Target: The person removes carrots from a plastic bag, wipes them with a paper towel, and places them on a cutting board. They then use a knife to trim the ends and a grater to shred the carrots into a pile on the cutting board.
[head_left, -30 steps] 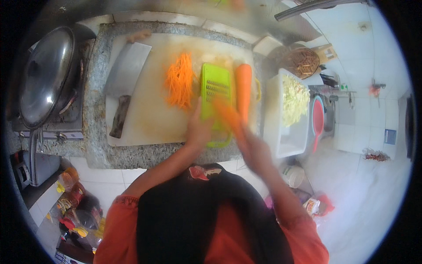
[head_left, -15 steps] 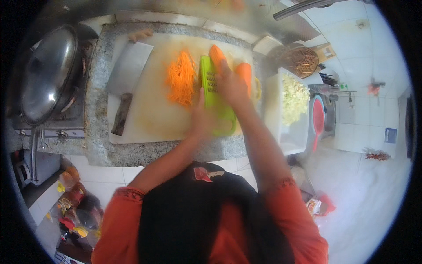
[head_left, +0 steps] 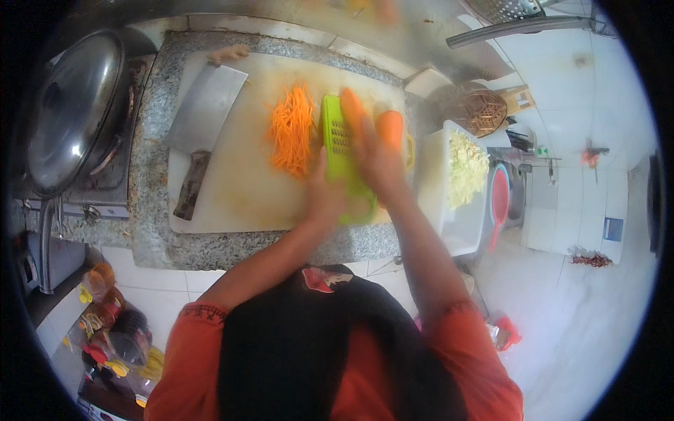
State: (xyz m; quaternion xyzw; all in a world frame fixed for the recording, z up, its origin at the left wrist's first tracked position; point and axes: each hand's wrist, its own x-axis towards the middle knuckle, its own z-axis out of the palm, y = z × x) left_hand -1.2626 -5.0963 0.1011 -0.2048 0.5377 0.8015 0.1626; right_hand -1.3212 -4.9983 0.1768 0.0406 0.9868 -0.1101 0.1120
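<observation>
A green grater [head_left: 340,165] lies lengthwise on the white cutting board [head_left: 242,175], its rows of blades facing up. My left hand [head_left: 324,198] is closed on the grater's near left side; the fingers are partly blurred. My right hand [head_left: 380,165] wraps round a peeled carrot [head_left: 350,105] and presses it along the grater's right side. Just right of that carrot rests a thicker carrot piece [head_left: 390,129]. To the left of the grater, a heap of orange carrot shreds [head_left: 292,133] sits on the board.
A cleaver [head_left: 210,102] with a dark handle lies on the board's left, near a ginger piece [head_left: 229,53]. At right stands a white bin [head_left: 460,240] of pale shredded vegetable [head_left: 466,167]. A lidded pan [head_left: 78,116] is on the stove at left.
My right hand has slid the carrot nearer to me along the grater. The left hand stays on the grater. The whole view has shifted slightly.
</observation>
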